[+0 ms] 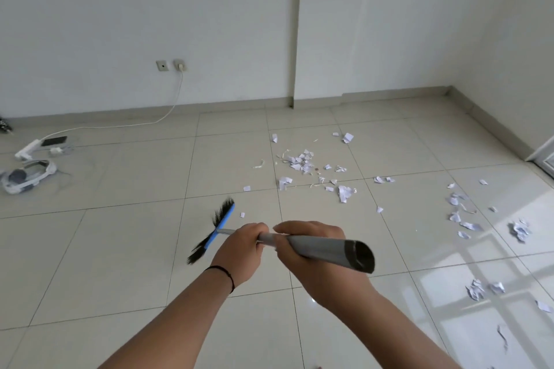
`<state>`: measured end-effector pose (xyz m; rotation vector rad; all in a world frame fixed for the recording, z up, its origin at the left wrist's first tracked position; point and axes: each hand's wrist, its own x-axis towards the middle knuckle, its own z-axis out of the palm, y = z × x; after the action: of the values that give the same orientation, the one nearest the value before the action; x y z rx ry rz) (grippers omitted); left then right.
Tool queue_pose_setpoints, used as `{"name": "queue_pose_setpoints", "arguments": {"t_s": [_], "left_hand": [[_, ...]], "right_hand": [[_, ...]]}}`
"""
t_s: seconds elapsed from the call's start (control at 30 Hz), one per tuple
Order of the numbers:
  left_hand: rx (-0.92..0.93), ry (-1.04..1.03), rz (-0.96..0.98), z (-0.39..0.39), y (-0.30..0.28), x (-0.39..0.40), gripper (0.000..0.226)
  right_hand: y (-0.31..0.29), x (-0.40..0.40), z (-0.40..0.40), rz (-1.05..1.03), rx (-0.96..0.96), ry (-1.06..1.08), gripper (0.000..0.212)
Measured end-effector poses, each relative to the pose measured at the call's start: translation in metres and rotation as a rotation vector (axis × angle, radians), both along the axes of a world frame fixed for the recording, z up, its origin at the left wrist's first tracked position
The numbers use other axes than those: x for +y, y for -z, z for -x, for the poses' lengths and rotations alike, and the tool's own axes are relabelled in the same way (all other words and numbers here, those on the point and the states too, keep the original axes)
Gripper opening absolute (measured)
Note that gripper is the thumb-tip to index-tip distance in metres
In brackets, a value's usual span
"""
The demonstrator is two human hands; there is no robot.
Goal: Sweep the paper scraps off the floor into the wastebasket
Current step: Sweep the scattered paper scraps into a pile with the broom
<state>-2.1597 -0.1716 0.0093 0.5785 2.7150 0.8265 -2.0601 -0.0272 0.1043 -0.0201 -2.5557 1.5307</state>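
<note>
While white paper scraps (pixel 302 162) lie scattered over the pale tiled floor (pixel 120 249), a person holds a broom (pixel 269 238) out ahead with both hands. Most of the scraps sit in a loose cluster in the middle of the floor, beyond the hands and slightly to the right. More pieces trail away to the right, some lying in bright window reflections on the glossy tiles near the right edge. One small piece lies just beside the broom head.

Both hands curl around the grey broom handle, which runs low from right to left. Nearer the broom head, the left hand (pixel 239 252) wraps the thin part of the shaft and wears a thin black band at the wrist. Closer to the camera, the right hand (pixel 311 257) grips the thicker end, whose dark hollow tip points toward the viewer. At the far end, a blue broom head (pixel 222 226) with black bristles rests against the floor, to the left of the main cluster and apart from it.

Farther out on the left, a white power strip (pixel 27 149), a dark phone (pixel 54 141) and a white headset-like device (pixel 27 175) lie on the floor. From there a white cable (pixel 168 111) rises to a wall socket (pixel 179 65). Plain white walls (pixel 150 9) meet in a corner at the right.
</note>
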Motion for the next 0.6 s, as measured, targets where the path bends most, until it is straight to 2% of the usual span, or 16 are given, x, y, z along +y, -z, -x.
{"name": "queue_pose_setpoints", "arguments": {"t_s": [0.13,0.23,0.43,0.53,0.6], "left_hand": [[-0.062,-0.038,0.036,0.037,0.001,0.015,0.017],[-0.084,-0.055,0.054,0.063,0.000,0.024,0.024],[-0.129,-0.062,0.073,0.112,0.016,0.032,0.022],[-0.185,0.020,0.058,0.136,0.033,0.034,0.035],[-0.242,0.072,0.031,0.146,0.039,0.037,0.032]], "right_hand": [[0.019,0.013,0.045,-0.060,0.024,-0.026,0.014],[0.030,0.023,0.078,-0.120,0.020,-0.092,0.011],[0.043,0.024,0.122,-0.079,0.012,-0.094,0.019],[0.050,0.024,0.142,-0.167,-0.043,-0.100,0.021],[0.046,0.025,0.153,-0.215,-0.063,-0.082,0.020]]}}
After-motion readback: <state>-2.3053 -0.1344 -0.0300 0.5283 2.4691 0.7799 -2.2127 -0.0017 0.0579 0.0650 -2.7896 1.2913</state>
